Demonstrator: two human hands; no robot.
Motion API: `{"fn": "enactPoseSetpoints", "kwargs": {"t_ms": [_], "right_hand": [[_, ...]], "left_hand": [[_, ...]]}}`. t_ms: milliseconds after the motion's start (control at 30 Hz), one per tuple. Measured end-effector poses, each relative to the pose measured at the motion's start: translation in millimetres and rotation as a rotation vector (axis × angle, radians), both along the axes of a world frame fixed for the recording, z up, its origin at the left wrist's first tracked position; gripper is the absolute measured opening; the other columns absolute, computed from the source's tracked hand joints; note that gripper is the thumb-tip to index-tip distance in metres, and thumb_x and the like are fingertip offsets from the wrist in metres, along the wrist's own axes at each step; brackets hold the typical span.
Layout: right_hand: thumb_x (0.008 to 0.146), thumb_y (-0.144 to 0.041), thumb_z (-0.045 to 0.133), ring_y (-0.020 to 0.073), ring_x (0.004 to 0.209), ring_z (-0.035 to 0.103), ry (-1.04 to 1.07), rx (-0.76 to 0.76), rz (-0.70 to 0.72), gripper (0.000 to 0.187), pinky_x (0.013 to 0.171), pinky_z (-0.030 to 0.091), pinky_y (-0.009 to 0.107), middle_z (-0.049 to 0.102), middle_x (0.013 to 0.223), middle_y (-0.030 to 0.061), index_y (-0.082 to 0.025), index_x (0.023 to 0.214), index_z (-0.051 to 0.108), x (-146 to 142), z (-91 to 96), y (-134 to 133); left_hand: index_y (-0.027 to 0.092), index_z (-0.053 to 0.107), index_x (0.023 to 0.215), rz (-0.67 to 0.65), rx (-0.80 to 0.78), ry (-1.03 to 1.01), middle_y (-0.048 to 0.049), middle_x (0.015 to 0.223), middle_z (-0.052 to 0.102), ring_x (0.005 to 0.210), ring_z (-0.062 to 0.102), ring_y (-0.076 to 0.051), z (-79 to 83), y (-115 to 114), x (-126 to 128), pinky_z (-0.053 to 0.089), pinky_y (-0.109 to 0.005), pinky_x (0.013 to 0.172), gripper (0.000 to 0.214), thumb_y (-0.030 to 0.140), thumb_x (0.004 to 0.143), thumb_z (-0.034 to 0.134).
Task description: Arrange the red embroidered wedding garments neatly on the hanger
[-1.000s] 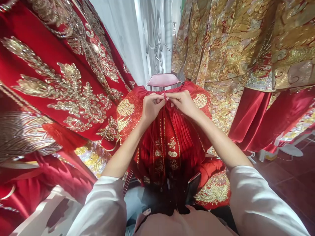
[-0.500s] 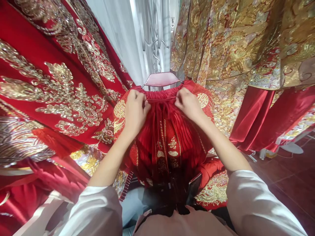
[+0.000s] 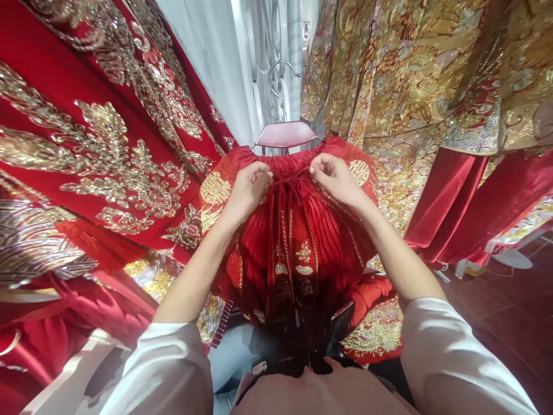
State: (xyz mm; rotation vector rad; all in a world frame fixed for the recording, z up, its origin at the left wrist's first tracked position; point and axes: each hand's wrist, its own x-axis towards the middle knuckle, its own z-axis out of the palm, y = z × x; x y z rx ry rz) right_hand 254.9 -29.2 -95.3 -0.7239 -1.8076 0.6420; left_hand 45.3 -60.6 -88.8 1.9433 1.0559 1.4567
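A red pleated skirt [image 3: 298, 230] with gold embroidery hangs from a pink hanger [image 3: 285, 134] straight ahead. At its gathered waistband, my left hand [image 3: 248, 187] is closed and pinching a thin red tie cord [image 3: 290, 180]. My right hand [image 3: 332, 177] is also closed, pinching the other side of the same cord. Between the two hands the cord crosses in a small knot, and its loose ends trail down over the pleats.
Red garments with gold embroidery [image 3: 95, 150] hang close on the left. Gold brocade robes [image 3: 423, 80] with red satin panels [image 3: 470, 196] hang on the right. A white curtain and metal grille [image 3: 263, 63] lie behind the hanger. Dark red floor tiles and a white stand base [image 3: 514, 259] show at lower right.
My hands drew apart along the waistband half a second ago, then came closer again. The tie cord now shows crossed between them. The skirt stays on the hanger.
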Motion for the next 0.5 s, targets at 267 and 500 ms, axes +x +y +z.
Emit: {"fn": "enactPoseSetpoints", "kwargs": {"t_ms": [267,500], "right_hand": [[0.073,-0.015,0.059,0.0084,0.057,0.045,-0.284,0.145,-0.171,0.006,0.056,0.033,0.022,0.051,0.063,-0.0035,-0.016,0.077,0.054,23.4,9.1,-5.8],[0.077,-0.035,0.061,0.0148,0.064,0.058,-0.207,0.302,-0.367,0.022,0.062,0.045,0.028,0.067,0.080,0.0043,-0.018,0.093,0.061,46.8,16.7,-14.7]], "left_hand": [[0.019,0.045,0.063,-0.008,0.042,0.256,0.0069,0.048,0.036,0.041,0.031,-0.007,3.6,3.7,-23.5,0.023,-0.021,0.043,0.020,0.018,0.082,0.049],[0.016,0.062,0.082,0.130,0.347,0.561,0.0007,0.069,0.056,0.067,0.053,-0.013,33.7,-7.1,-34.3,0.044,-0.027,0.066,0.010,0.025,0.080,0.059]]}}
